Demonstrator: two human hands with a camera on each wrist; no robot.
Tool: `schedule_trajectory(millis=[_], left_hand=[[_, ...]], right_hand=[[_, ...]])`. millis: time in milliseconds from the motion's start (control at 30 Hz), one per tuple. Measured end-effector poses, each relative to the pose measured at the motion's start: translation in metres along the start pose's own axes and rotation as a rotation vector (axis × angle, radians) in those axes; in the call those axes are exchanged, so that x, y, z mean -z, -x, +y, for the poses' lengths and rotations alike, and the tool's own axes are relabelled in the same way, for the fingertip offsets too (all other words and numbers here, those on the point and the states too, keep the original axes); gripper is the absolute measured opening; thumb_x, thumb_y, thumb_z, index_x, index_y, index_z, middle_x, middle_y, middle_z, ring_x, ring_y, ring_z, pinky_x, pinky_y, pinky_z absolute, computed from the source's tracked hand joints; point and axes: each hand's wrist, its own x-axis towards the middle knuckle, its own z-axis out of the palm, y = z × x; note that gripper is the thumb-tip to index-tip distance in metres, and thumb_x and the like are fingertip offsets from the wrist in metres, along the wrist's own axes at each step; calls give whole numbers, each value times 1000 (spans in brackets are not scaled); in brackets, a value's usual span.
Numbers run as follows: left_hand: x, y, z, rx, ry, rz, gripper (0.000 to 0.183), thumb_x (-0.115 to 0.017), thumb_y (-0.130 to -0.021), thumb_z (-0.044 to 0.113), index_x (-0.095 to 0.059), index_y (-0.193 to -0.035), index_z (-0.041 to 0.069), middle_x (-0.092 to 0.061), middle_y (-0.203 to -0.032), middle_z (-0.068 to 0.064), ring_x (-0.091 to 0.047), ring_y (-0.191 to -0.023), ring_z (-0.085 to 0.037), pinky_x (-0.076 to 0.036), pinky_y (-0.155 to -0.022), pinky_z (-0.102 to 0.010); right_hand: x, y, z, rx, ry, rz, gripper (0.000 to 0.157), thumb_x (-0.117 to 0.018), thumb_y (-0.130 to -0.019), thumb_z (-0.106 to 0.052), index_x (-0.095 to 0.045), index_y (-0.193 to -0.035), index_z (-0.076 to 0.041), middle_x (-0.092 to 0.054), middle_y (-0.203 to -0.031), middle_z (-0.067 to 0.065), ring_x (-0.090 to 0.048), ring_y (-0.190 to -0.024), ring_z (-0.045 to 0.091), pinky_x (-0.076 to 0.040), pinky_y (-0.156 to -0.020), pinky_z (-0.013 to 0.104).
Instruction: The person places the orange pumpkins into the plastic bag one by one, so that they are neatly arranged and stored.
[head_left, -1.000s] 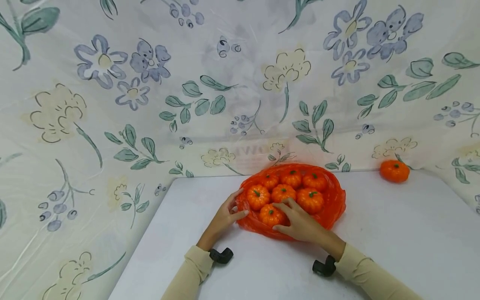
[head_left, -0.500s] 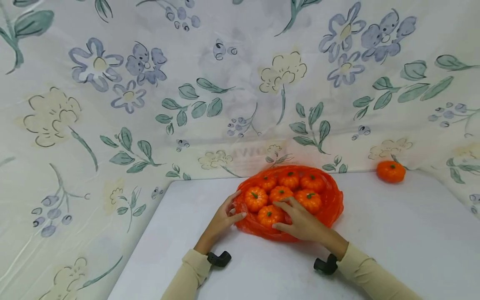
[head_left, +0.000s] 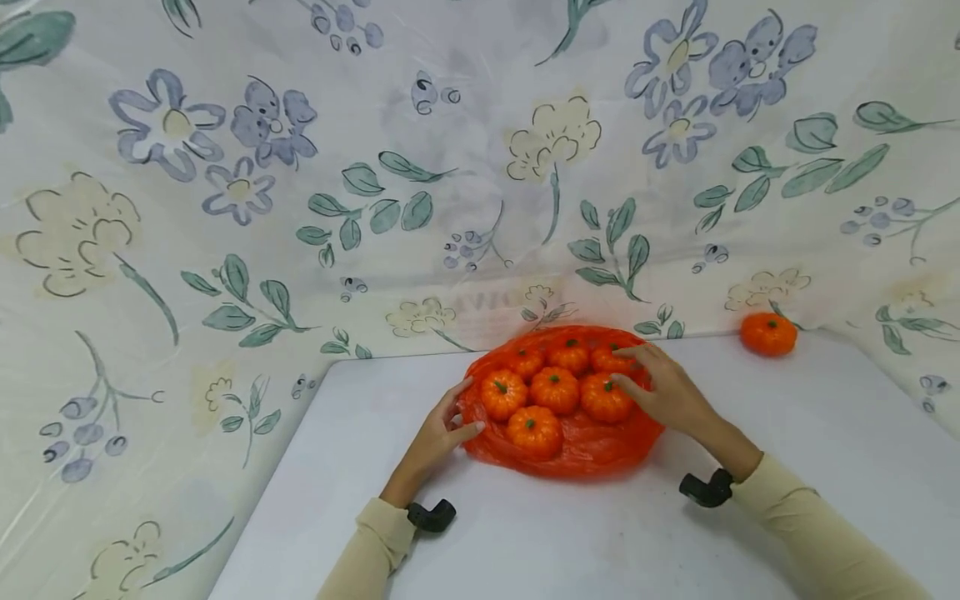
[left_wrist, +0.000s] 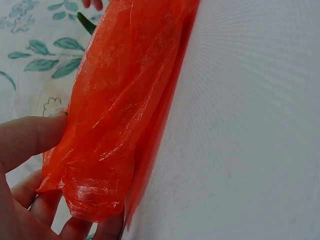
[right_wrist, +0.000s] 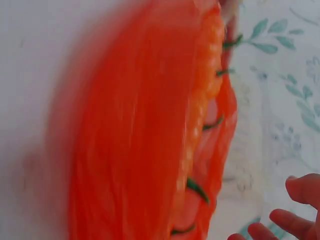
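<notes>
A thin red plastic bag [head_left: 600, 454], spread open, holds several small orange pumpkins [head_left: 534, 432] with green stems. At its left side my left hand [head_left: 437, 432] grips the edge; in the left wrist view the thumb lies against the crinkled bag [left_wrist: 115, 105] and the other fingers curl under its end. Over the bag's right rim hovers my right hand [head_left: 670, 390], close to the pumpkins on that side. Its fingers are apart with nothing between them in the right wrist view, where the bag [right_wrist: 130, 135] is blurred.
A single orange pumpkin [head_left: 768, 333] sits at the table's back right, outside the bag. The white table [head_left: 547, 542] meets a floral sheet [head_left: 480, 208] behind and at the sides. Black curved devices [head_left: 705, 488] are worn on both wrists.
My right hand has left the front pumpkin and moved right and back to the bag's right rim. That pumpkin stays in the bag. The left hand keeps its place at the bag's left edge.
</notes>
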Motion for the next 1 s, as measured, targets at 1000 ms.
schedule_trajectory(millis=[1000], left_hand=[[-3,-3,0,5,14,0,75,-70,-91,22,-32,-156,23,-31,-163,-11,-42,-139,-35,-42,-108,-45]], right_hand=[[109,16,141,-649,77,142,75,-55,-102,-34,-21,-152,10,-28,-145,40,-33,-128,55,-35,-107,68]])
